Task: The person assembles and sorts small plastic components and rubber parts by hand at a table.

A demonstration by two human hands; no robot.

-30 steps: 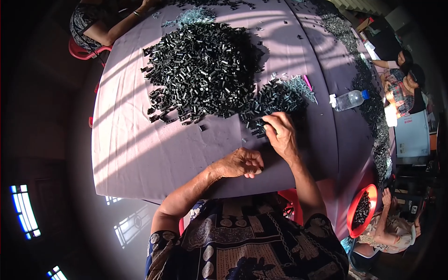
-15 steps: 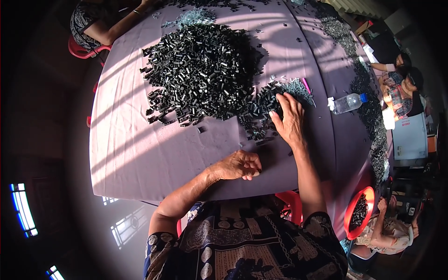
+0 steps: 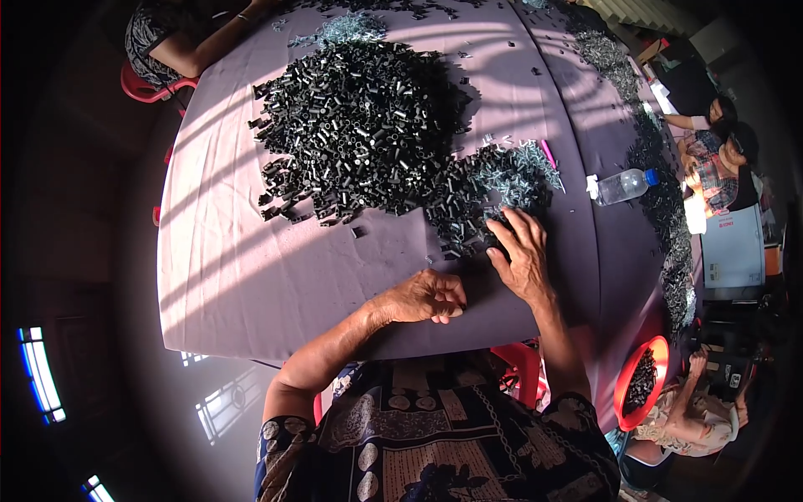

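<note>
Reaching further than a second ago, the right hand [image 3: 523, 255] now lies spread, palm down, fingers on the near edge of the black tube pile [image 3: 368, 134], apparently raking pieces closer. Left hand [image 3: 427, 297] rests curled on the purple cloth [image 3: 251, 276]; whether it pinches anything, I cannot tell.

Bottle: a clear plastic bottle [image 3: 621, 186] with blue cap lies at 3 o'clock.
Basin: a red basin [image 3: 633, 386] of dark pieces stands at 5 o'clock.

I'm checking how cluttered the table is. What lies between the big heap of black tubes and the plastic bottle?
In the head view, between the heap of black tubes and the plastic bottle lie a patch of small silvery parts and a pink stick on the purple cloth.
</note>
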